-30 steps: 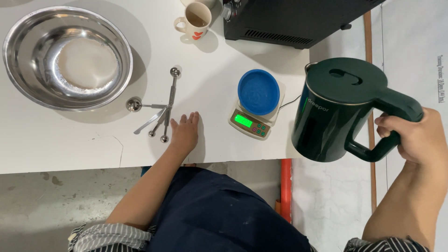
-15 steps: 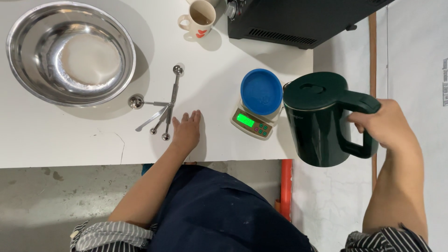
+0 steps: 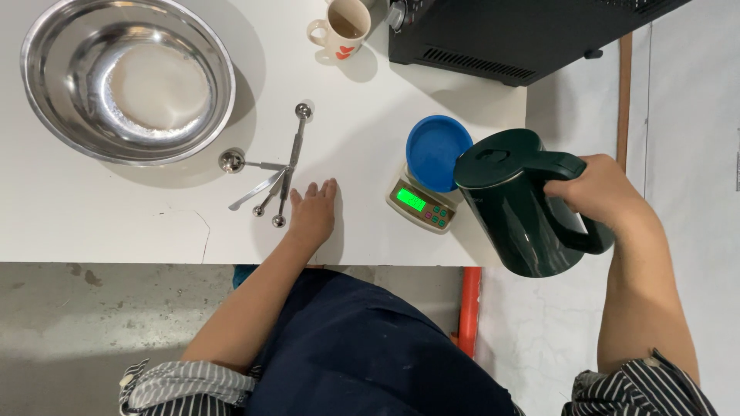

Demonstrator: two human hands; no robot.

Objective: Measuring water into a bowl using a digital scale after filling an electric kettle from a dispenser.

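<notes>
Closest to the person, the white table [image 3: 92, 223] ends in a straight front edge, and below it there is bare grey floor. The left hand [image 3: 312, 214] lies flat on the table just inside that edge, fingers loose and holding nothing. Its fingertips are just beside a set of metal measuring spoons [image 3: 270, 181] fanned out on the table. To the right, the right hand [image 3: 597, 189] is wrapped tight around the handle of a dark green kettle [image 3: 520, 204]. The kettle is up in the air and tilted, hanging over the table's right front corner, with its lid end near a blue cup [image 3: 438, 150]. The blue cup sits on a small kitchen scale [image 3: 420, 204] with a glowing green screen, close to the right edge of the table. There is open white table between the spoons and the scale. Farther back on the left is a big shiny metal bowl [image 3: 127, 81] with something white in the bottom. At the far edge stands a white mug [image 3: 343, 27] with a brown drink, next to a black box-shaped machine [image 3: 509, 35].
</notes>
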